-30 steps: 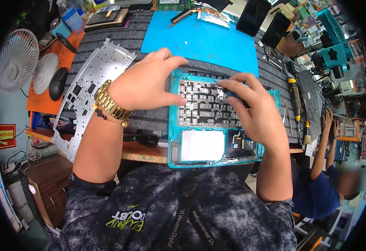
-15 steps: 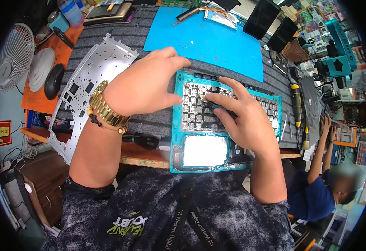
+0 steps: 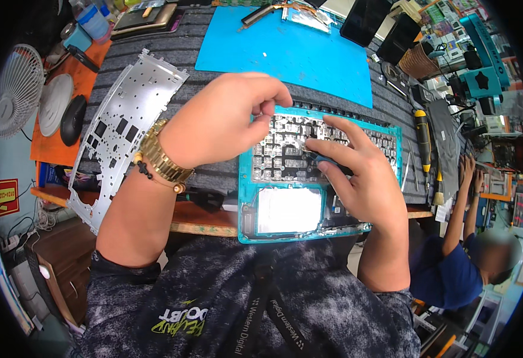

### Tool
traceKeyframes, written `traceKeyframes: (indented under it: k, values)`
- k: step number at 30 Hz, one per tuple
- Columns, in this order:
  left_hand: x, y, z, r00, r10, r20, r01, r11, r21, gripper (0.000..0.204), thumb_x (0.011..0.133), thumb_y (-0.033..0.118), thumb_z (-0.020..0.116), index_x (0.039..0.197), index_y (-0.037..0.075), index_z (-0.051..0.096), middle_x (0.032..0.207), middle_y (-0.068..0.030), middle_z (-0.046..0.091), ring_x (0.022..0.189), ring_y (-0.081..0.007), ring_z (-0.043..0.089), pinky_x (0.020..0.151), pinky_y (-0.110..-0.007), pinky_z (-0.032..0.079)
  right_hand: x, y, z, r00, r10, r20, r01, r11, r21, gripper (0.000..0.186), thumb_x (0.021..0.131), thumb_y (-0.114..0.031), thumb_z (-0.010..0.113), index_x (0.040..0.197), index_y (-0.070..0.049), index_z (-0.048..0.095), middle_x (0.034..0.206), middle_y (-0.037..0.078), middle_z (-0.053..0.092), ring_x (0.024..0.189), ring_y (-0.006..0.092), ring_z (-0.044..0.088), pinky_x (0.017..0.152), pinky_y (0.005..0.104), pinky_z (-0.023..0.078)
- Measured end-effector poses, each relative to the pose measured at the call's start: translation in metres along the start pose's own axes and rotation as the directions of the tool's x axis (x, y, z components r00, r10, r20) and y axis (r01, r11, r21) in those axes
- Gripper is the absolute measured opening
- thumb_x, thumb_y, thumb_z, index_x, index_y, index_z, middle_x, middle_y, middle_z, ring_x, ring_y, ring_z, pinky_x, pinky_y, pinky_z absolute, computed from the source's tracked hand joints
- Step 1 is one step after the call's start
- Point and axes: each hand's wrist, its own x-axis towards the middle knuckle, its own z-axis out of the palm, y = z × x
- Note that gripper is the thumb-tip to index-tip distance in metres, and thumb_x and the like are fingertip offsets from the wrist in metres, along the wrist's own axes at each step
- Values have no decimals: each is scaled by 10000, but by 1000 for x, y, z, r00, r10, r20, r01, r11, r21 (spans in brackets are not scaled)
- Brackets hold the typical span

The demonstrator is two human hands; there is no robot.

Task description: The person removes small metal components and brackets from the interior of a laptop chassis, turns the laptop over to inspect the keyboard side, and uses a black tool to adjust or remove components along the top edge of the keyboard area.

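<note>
A teal laptop palm-rest cover [image 3: 246, 194] lies inner side up at the table's front edge, its keyboard's metal-dotted back [image 3: 282, 143] facing me. Over the cover's upper left corner hovers my left hand [image 3: 237, 113], loosely curled. Its thumb and index finger are apart, with nothing visible between them. My right hand [image 3: 363, 176] rests over the middle of the keyboard back. Thumb and fingers there close on a small dark-blue tool [image 3: 337, 167], mostly hidden; its kind does not show. Below the keyboard sits a bright rectangular touchpad back [image 3: 290, 210].
A perforated silver metal plate [image 3: 139, 98] lies left, beside my left forearm. Beyond the cover is a blue mat [image 3: 291, 56]. On the right are a yellow-black screwdriver [image 3: 422, 143] and a brush [image 3: 439, 194]; a co-worker [image 3: 452, 268] sits farther right.
My left hand has moved right and its fingers have curled in over the cover's corner. The right hand has shifted slightly right and down with the dark-blue tool.
</note>
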Motion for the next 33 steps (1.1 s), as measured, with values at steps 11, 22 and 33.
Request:
traceKeyframes:
  k: [11, 22, 33]
  values:
    - [-1, -7, -3, 999, -7, -38, 10, 998, 67, 345, 1003, 88, 868, 1335, 29, 795, 1031, -103, 792, 944, -247, 783, 848, -382, 642, -5, -4, -4, 998, 36, 57, -38, 999, 31, 353, 1006, -93, 828, 1350, -163, 860, 1556, 244, 702, 1148, 468, 815, 949, 521, 663]
    - [-23, 1, -20, 970, -186, 156, 125, 933, 337, 984, 759, 316, 1076, 1607, 55, 653, 1484, -164, 629, 1426, -403, 576, 1211, -513, 507, 24, -8, 20, 999, -9, 39, 10, 999, -34, 374, 1015, -67, 826, 1380, -139, 864, 1637, 236, 663, 1318, 457, 762, 1043, 512, 635]
    - [-22, 6, -21, 953, -243, 181, 154, 904, 399, 1079, 693, 368, 1108, 1619, 53, 653, 1450, -147, 631, 1425, -391, 575, 1227, -527, 484, 27, -9, 18, 997, 0, 74, 4, 998, -59, 370, 991, -43, 830, 1348, -131, 879, 1616, 231, 688, 1233, 455, 797, 1000, 504, 652]
